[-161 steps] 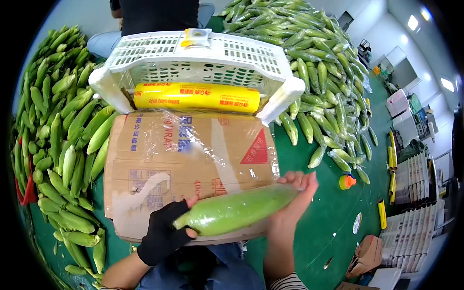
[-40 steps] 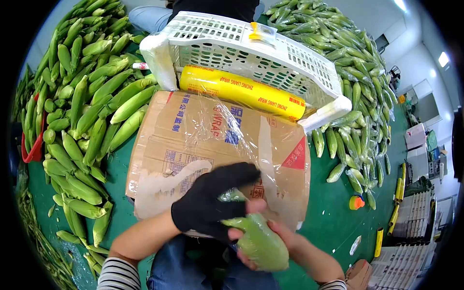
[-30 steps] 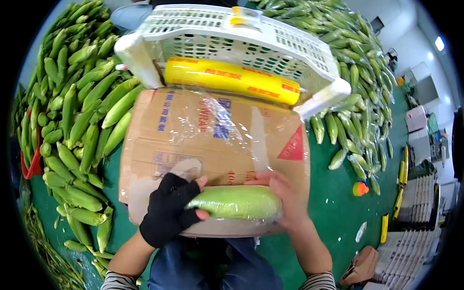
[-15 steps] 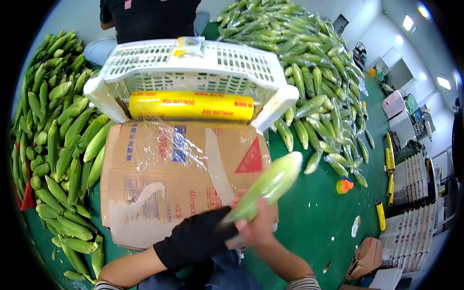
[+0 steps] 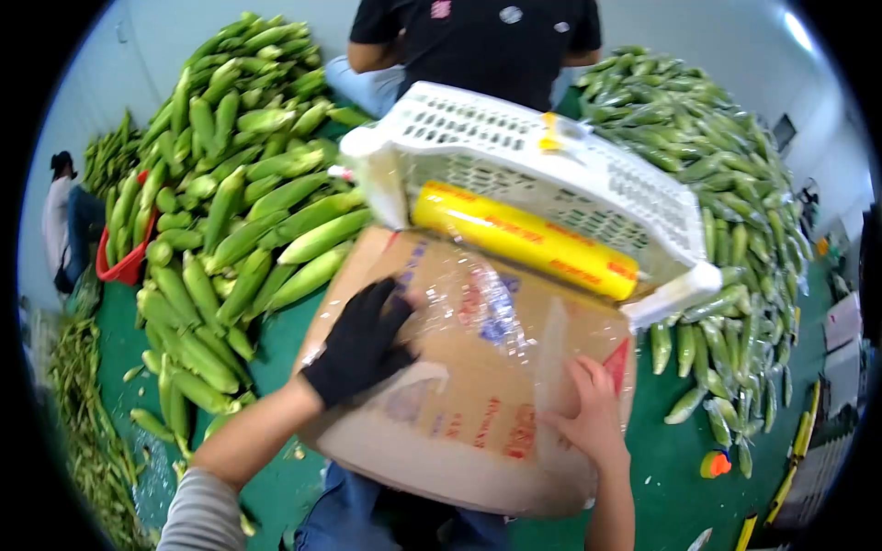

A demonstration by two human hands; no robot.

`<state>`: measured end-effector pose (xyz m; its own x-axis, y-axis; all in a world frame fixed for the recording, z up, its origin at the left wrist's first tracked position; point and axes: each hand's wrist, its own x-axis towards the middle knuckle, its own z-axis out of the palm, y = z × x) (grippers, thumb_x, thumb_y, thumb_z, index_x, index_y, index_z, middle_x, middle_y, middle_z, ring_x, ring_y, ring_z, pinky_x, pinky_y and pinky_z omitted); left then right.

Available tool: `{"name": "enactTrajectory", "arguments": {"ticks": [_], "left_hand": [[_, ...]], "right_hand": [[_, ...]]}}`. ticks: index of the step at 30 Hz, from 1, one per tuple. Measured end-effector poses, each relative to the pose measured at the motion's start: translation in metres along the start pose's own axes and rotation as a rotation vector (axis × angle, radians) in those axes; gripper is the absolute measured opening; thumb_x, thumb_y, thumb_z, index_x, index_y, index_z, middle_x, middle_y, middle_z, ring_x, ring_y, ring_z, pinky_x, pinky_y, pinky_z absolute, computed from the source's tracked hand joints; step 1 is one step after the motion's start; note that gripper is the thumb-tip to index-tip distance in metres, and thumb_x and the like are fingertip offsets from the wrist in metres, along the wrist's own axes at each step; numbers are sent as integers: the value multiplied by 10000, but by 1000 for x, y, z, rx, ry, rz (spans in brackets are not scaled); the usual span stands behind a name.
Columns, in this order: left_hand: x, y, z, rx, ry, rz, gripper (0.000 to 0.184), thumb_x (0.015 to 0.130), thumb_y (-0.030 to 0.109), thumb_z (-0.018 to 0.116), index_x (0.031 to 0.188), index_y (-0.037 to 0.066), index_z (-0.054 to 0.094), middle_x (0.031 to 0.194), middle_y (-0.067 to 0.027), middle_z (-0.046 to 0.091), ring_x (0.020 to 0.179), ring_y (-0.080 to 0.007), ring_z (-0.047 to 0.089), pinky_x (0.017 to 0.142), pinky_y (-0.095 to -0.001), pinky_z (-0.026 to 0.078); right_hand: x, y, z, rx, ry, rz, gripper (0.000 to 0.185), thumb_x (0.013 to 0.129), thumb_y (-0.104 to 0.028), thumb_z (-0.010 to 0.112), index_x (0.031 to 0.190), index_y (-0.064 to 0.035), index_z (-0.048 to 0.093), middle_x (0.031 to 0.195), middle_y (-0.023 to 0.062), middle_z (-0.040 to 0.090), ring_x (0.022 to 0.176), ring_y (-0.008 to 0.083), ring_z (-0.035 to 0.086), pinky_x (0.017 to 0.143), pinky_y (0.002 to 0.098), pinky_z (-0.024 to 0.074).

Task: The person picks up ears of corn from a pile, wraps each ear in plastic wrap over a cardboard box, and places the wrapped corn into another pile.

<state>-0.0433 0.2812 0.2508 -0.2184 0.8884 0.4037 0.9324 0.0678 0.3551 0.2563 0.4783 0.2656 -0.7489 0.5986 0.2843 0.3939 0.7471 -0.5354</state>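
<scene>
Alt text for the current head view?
A black-gloved left hand and a bare right hand spread over printed cardboard, neither holding corn. Beyond, a yellow wrap roll lies between the sides of a white crate. Bare corn is heaped at left, plastic-wrapped corn at right.

Head-worn cam looks fwd & down w/ wide view, cardboard [image 5: 464,390] close below, crate [image 5: 514,151] just beyond.
</scene>
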Motion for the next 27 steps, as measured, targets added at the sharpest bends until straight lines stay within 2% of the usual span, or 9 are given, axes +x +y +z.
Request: {"name": "enactTrajectory", "arguments": {"ticks": [4, 6, 11, 14, 15, 19, 22, 24, 27], "left_hand": [[57, -40, 44, -11, -3, 381, 311, 805, 192, 652, 1084, 73, 586, 1078, -177, 611, 1025, -367, 584, 857, -455, 484], [51, -33, 25, -25, -103, 193, 163, 836, 162, 592, 968, 69, 604, 871, -89, 622, 810, -305, 622, 702, -426, 504], [-84, 10, -48, -81, -12, 329, 177, 819, 166, 587, 968, 80, 626, 828, -110, 597, 749, -277, 617, 655, -415, 506], [-198, 21, -27, -209, 116, 330, 173, 849, 193, 600, 955, 59, 628, 916, -161, 615, 824, -317, 627, 736, -427, 519], [-219, 16, -39, -265, -234, -132, 247, 844, 225, 628, 1003, 37, 608, 980, -175, 607, 885, -341, 616, 787, -436, 508], [-376, -91, 21, 432, 593, -1216, 726, 798, 278, 743, 1350, -25, 380, 1201, -245, 534, 1149, -397, 484, 985, -447, 394], [-377, -162, -24, -316, 1069, -1817, 867, 803, 366, 717, 1428, 6, 235, 1289, -277, 516, 1137, -404, 544, 947, -431, 442], [-417, -208, -14, -172, 856, -1798, 936, 795, 408, 707, 1467, 51, 163, 1318, -281, 503, 1120, -399, 571, 923, -424, 461], [-457, -234, 2, -649, 1227, -1275, 592, 882, 356, 626, 1345, 55, 413, 1227, -194, 569, 1066, -328, 586, 917, -438, 479]], "right_hand": [[14, 23, 18, -247, 79, -170, 195, 830, -42, 630, 1014, -25, 568, 969, 113, 651, 859, 170, 609, 758, 286, 492], [8, 37, 0, 549, -86, 595, 114, 903, -99, 610, 980, -30, 562, 897, 79, 652, 797, 126, 604, 727, 250, 476], [-106, 80, -23, 406, -331, 294, 181, 925, -198, 614, 894, -30, 553, 672, 19, 574, 586, 96, 576, 525, 217, 454], [-102, -61, -35, 231, -559, 304, 113, 939, -137, 591, 903, -34, 621, 644, 27, 551, 566, 111, 491, 528, 269, 406], [-108, -56, -31, 231, -520, 353, 106, 939, -135, 594, 910, -37, 621, 651, 21, 557, 558, 107, 487, 517, 265, 400], [-119, -49, -24, 309, -445, 561, 96, 937, -137, 604, 935, -42, 614, 675, 10, 576, 532, 89, 475, 486, 245, 380], [-105, -54, -27, 385, -483, 640, 105, 938, -147, 605, 957, -44, 604, 698, 7, 587, 535, 78, 482, 484, 233, 381], [-103, -60, -30, 415, -495, 678, 108, 942, -153, 600, 971, -49, 601, 718, 5, 599, 544, 72, 491, 487, 229, 381], [-108, -63, -29, 388, -488, 775, 120, 957, -162, 572, 999, -52, 599, 743, 36, 618, 571, 96, 534, 499, 248, 406]]}}
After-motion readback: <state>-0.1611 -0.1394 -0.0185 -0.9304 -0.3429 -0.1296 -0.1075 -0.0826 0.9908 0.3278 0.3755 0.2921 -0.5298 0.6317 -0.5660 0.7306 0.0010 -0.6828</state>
